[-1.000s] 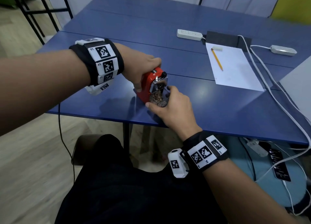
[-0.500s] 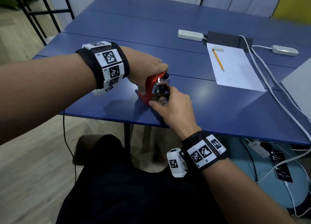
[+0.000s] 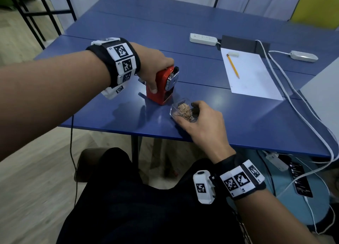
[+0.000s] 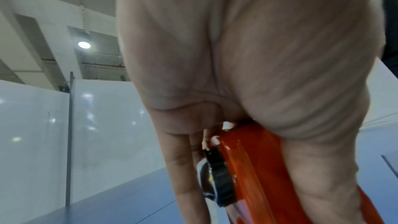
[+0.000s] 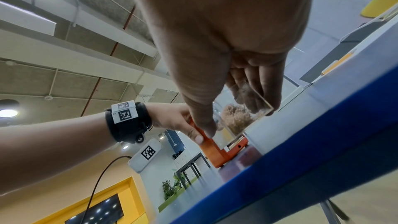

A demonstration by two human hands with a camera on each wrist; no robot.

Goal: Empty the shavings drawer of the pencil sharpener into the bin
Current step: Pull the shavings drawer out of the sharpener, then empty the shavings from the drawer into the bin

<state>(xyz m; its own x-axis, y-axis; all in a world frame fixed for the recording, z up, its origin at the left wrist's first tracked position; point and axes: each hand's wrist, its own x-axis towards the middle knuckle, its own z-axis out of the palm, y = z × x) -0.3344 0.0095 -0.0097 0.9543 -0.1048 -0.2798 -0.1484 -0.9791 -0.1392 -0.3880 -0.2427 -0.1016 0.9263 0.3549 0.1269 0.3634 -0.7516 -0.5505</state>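
A red pencil sharpener [image 3: 161, 86] stands on the blue table [image 3: 247, 120] near its front edge. My left hand [image 3: 156, 71] grips it from above, thumb on its near side; the left wrist view shows the red body [image 4: 258, 168] under my palm. Its front slot is dark and vacant. The clear plastic shavings drawer [image 3: 183, 111], out of the sharpener, holds a clump of brown shavings. My right hand [image 3: 200, 119] pinches the drawer between thumb and fingers just right of the sharpener; the right wrist view shows the drawer [image 5: 239, 117] held above the table edge. No bin is in view.
A white sheet of paper [image 3: 251, 76] with a yellow pencil [image 3: 232, 65] and an eraser lies at the right. Behind it are a white power strip [image 3: 202, 39] and a dark box. White cables [image 3: 293, 104] run down the right side. My lap is below the table edge.
My right hand has pulled the drawer out of the sharpener and drawn it to the right and toward me. The left hand has stayed on the sharpener.
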